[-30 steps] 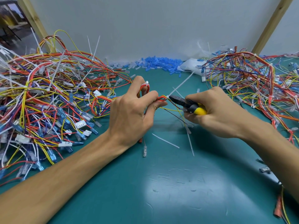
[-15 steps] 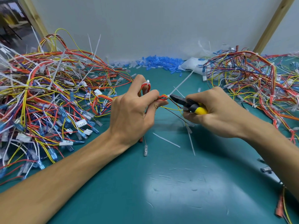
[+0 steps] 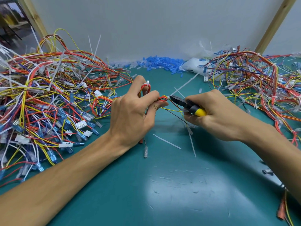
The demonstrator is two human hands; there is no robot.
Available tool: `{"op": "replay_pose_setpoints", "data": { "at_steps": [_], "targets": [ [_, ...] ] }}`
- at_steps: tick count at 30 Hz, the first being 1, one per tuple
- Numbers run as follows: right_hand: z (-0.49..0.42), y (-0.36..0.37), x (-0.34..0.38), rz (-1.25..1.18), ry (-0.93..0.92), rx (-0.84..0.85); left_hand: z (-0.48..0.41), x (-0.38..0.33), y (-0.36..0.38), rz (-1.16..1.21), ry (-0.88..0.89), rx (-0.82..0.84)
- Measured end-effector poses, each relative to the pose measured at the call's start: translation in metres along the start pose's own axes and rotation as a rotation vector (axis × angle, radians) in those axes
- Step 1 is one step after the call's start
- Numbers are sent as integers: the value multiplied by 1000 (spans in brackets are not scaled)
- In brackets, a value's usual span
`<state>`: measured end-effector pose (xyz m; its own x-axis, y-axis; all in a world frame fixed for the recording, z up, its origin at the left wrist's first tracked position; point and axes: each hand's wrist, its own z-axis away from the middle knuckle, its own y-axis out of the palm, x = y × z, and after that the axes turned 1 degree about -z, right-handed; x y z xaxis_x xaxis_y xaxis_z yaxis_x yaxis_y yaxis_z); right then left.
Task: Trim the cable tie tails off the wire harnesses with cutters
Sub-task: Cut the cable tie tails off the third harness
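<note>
The left hand (image 3: 130, 115) sits at the middle of the teal counter (image 3: 162, 190), its fingers (image 3: 151, 97) curled tight around a small wire harness (image 3: 162, 98) of red, orange and yellow strands. A loop of the harness rises at 12 o'clock behind the thumb. Just to its 3 o'clock, the right hand (image 3: 218, 115) is wrapped closed around the yellow-and-black handles of the cutters (image 3: 185, 104). The dark nose of the cutters points toward 9 o'clock and meets the harness where the white cable tie tail (image 3: 184, 85) leaves it. The tail sticks out toward 1 o'clock, free in the air. Whether the blades have closed on it cannot be told.

A large pile of harnesses (image 3: 48, 98) fills the counter from 8 to 11 o'clock, reaching nearly to the left wrist. A second pile (image 3: 257, 82) crowds 1 to 3 o'clock, close behind the right hand. At 12 o'clock a heap of blue sleeves (image 3: 159, 62) lies against the wall's foot, with a white bag (image 3: 192, 67) beside it.

Bare counter lies between the piles, widening toward 6 o'clock. On it lie two cut tails (image 3: 167, 141) (image 3: 192, 144) and a clear terminal (image 3: 145, 151), all just below the hands. The counter's edge shows at 4 o'clock, beside the right forearm.
</note>
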<state>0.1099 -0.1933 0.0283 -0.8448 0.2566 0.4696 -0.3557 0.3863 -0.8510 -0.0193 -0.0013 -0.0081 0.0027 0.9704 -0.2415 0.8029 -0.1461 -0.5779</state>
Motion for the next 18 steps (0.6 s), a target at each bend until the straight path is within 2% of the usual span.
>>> {"op": "replay_pose_setpoints", "data": {
  "at_steps": [9,18],
  "targets": [
    [2,-1,3,-42,-7,41,0,0,0,21,-31,-7],
    [1,2,1,-34,-49,-16,-1,-1,-2,50,-23,-35]
  ]
}}
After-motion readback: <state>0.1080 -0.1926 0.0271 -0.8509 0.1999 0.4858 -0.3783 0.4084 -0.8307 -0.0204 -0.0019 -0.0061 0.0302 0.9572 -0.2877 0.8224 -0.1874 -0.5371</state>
